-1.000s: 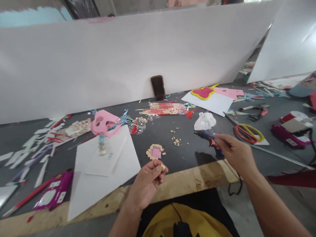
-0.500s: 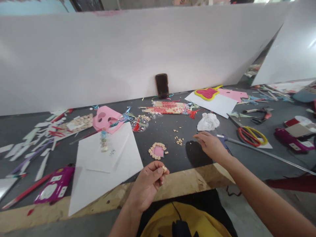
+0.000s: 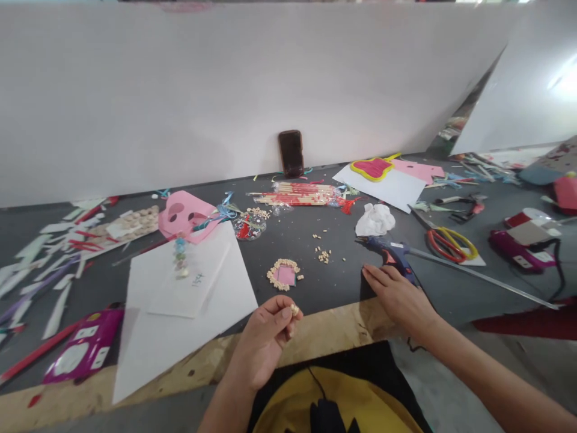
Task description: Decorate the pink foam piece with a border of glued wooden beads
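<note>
Between the thumb and fingers of my left hand (image 3: 270,328) are small pale wooden beads (image 3: 294,310), held just off the table's front edge. Beyond that hand lies a small pink square piece (image 3: 285,275) ringed by similar beads. A loose scatter of beads (image 3: 323,255) is to its right. My right hand (image 3: 399,294) rests low over the table with fingers stretched out and nothing seen in them. It is beside the handle of a blue glue gun (image 3: 393,252), which lies with a long clear glue stick (image 3: 478,278) at its back. Whether the fingers touch it I cannot tell.
White paper (image 3: 144,349) and a pink cut-out (image 3: 187,213) lie left. Farther back are wrapped sticks (image 3: 302,195), a phone (image 3: 291,153) against a white board, and crumpled tissue (image 3: 375,220). Scissors (image 3: 451,243) and a purple device (image 3: 518,249) are at right.
My right hand has moved back toward me and right, from beside the tissue to beside the glue gun, uncovering more of it. My left hand keeps its pinch on the beads. The view has shifted slightly.
</note>
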Available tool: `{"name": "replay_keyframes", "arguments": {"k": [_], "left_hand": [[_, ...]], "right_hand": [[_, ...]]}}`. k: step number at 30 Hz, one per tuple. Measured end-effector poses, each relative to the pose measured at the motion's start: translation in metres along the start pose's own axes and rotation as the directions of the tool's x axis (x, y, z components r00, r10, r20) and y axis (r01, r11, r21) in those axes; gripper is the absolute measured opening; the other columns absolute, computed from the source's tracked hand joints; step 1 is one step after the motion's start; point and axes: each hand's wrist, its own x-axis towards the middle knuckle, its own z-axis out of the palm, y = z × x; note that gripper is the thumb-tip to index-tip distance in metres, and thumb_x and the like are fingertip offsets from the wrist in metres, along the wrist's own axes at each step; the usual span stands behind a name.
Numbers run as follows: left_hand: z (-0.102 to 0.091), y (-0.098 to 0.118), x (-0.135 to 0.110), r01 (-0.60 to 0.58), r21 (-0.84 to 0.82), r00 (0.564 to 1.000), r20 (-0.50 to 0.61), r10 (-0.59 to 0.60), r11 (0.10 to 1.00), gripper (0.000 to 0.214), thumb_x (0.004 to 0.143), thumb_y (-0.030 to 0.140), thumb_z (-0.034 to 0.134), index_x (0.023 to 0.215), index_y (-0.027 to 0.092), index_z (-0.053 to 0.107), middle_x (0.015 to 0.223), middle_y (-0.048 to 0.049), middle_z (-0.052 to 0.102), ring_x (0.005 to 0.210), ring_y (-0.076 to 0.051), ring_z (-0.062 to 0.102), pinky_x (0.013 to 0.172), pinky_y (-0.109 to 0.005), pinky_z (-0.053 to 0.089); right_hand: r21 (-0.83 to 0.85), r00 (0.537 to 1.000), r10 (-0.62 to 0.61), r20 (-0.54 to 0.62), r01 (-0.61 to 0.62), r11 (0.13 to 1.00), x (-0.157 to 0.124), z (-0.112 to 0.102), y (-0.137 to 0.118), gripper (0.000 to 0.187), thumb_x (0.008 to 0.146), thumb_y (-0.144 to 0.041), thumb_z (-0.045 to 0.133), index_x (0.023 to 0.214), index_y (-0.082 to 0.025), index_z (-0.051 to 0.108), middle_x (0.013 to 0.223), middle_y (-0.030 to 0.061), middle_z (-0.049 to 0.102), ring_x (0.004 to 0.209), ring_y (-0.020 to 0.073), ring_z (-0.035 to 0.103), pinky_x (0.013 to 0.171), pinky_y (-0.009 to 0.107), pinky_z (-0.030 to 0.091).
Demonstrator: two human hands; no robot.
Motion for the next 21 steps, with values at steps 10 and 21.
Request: {"name": "replay_keyframes", "arguments": {"k": [10, 21], "left_hand": [[0.004, -0.003, -0.007, -0.017, 0.043, 0.999, 0.034, 0.015, 0.999, 0.020, 0.069, 0.027, 0.078, 0.076, 0.015, 0.064, 0.072, -0.0014, 0.062, 0.059, -0.006, 0.045, 0.058, -0.018, 0.037], [0.007, -0.011, -0.010, 0.000, 0.027, 0.998, 0.067, -0.001, 1.000, 0.019, 0.071, 0.027, 0.077, 0.076, 0.015, 0.063, 0.070, -0.0004, 0.062, 0.058, -0.006, 0.046, 0.057, -0.018, 0.034]], "right_hand": [[0.264, 0.957, 0.288, 0.026, -0.285, 0.922, -0.010, 0.010, 0.025, 0.027, 0.087, -0.020, 0.050, 0.108, -0.015, 0.065, 0.108, 0.0121, 0.069, 0.093, 0.0216, 0.067, 0.078, 0.034, 0.056], [0.243, 0.927, 0.372, 0.046, -0.371, 0.896, 0.034, 0.004, -0.002, 0.022, 0.089, -0.018, 0.042, 0.070, -0.018, 0.054, 0.068, 0.0071, 0.060, 0.062, 0.0166, 0.059, 0.057, 0.026, 0.037]]}}
